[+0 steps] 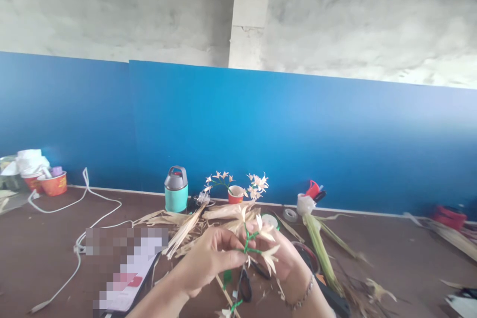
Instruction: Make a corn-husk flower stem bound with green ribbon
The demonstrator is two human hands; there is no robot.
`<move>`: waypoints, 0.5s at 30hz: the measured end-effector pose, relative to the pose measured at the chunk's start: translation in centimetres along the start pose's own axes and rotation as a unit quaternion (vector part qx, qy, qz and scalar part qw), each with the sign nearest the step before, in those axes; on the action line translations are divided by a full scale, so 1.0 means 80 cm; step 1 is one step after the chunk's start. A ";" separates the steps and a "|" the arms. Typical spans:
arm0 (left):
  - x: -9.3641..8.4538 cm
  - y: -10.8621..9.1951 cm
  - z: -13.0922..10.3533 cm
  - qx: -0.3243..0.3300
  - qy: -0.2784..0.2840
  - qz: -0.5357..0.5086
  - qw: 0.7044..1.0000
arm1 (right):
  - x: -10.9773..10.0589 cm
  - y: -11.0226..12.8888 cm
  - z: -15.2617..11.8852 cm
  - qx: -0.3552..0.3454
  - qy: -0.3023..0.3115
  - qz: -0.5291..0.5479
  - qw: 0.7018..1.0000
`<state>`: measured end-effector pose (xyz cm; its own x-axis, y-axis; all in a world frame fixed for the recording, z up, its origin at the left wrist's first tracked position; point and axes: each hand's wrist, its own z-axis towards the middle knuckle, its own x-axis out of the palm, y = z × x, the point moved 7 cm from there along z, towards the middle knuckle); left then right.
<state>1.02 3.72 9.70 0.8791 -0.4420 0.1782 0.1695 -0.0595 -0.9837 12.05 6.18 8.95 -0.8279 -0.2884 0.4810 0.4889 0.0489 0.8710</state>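
My left hand (218,258) pinches the green stem of an artificial flower spray (247,244), thumb and forefinger pressed together on it. Several cream, pointed blossoms branch off this stem. My right hand (281,251) is behind the spray on the other side, its fingers curled and partly hidden by the blossoms; they seem to touch the stem. Below the hands lie black-handled scissors (245,284). Another cream flower with a green stem (235,304) is near the table's front edge. A roll of green tape (271,220) stands just beyond my right hand.
Dried husks (186,232) spread behind the hands. Farther back are a red cup (236,195) with finished flower sprays and a turquoise flask (176,198). A phone-like screen (134,273) and white cable (80,233) lie left; a pale green stalk bundle (321,253) lies right. A blue partition (238,124) borders the table.
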 end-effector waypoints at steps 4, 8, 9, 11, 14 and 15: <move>-0.010 0.001 0.005 0.002 -0.038 -0.034 0.999 | -0.006 0.004 0.004 0.008 0.002 0.018 1.000; -0.009 -0.001 0.006 0.007 -0.042 -0.031 0.999 | 0.004 0.027 -0.003 -0.033 0.031 -0.019 0.999; -0.008 -0.001 0.006 0.007 -0.041 -0.027 0.999 | 0.008 0.031 -0.006 -0.038 0.038 -0.034 0.998; -0.007 -0.001 0.006 0.008 -0.042 -0.018 0.999 | 0.014 0.037 -0.010 -0.046 0.051 -0.066 0.995; -0.006 -0.003 0.005 0.010 -0.039 -0.001 0.999 | 0.018 0.038 -0.011 -0.054 0.053 -0.103 0.992; -0.006 -0.003 0.004 0.013 -0.039 0.008 0.999 | 0.018 0.038 -0.010 -0.057 0.049 -0.107 0.991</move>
<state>0.67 4.26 9.87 0.9140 -0.3706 0.1650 0.1661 -0.0292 -0.9857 12.59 5.14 12.17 -0.8884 -0.3717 0.2695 0.3371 -0.1297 0.9325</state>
